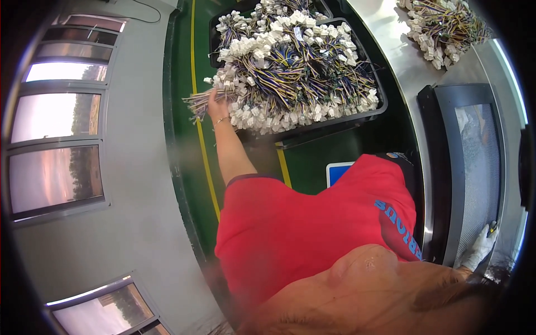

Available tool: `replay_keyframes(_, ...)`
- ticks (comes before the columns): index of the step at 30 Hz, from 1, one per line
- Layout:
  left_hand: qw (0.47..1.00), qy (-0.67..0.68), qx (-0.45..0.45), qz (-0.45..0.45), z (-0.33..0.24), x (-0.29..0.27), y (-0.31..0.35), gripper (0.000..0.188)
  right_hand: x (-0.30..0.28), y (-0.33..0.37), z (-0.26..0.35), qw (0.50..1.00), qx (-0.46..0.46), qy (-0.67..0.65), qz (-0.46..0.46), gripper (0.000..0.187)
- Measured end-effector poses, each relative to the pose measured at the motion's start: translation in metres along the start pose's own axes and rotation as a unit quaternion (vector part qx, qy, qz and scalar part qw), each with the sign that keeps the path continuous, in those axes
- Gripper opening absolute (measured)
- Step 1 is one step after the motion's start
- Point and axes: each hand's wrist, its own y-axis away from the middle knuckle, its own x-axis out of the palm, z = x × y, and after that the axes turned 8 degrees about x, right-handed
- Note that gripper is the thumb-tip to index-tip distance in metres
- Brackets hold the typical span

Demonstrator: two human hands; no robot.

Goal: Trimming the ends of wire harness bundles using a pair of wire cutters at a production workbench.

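My left hand (pixel 216 107), bare and with a bracelet at the wrist, reaches out to the left edge of a heaped black crate (pixel 335 121). Its fingers are closed round a bundle of wire harnesses (pixel 198 105), whose thin ends stick out to the left. The crate brims with wire harnesses (pixel 290 72) in yellow, blue and dark wires with white connectors. Far off at the lower right, my right hand (pixel 479 249) wears a white glove beside a dark-framed panel (pixel 446 167). A small yellow-and-black thing (pixel 493 226) shows at its fingertips; its kind is unclear.
Another pile of wire harnesses (pixel 444 30) lies on the metal worktop (pixel 385 22) at the upper right. Yellow lines (pixel 205 151) cross the green floor (pixel 192 184). A blue, white-edged object (pixel 338 172) sits near my red shirt. Windows (pixel 56 117) line the left wall.
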Motion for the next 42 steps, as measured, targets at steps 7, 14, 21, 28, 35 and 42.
replay_keyframes(7,0.917,-0.219,0.334,0.012,0.029,-0.035,-0.026,0.034,0.000,0.003,0.019,0.998,0.008,0.056,0.009,0.049)
replay_keyframes(14,0.995,-0.033,-0.019,-0.091,0.015,-0.034,0.002,0.021,0.009,-0.002,0.011,0.999,-0.031,0.039,0.005,0.048)
replay_keyframes(21,0.914,-0.346,0.170,-0.129,0.002,0.064,0.064,0.022,0.004,0.022,0.038,1.000,0.005,-0.003,0.002,0.049)
replay_keyframes(28,0.509,-0.819,0.266,0.008,0.012,-0.001,0.015,0.057,-0.008,0.018,0.017,0.999,0.011,0.003,0.030,0.052)
replay_keyframes(35,0.381,-0.902,0.169,0.111,0.016,0.101,0.064,0.032,-0.020,0.054,0.065,0.997,0.036,0.060,-0.029,0.051)
replay_keyframes(42,0.747,-0.356,0.397,0.398,0.095,0.354,0.128,0.015,-0.011,0.046,0.087,0.995,0.011,0.080,-0.061,0.042)
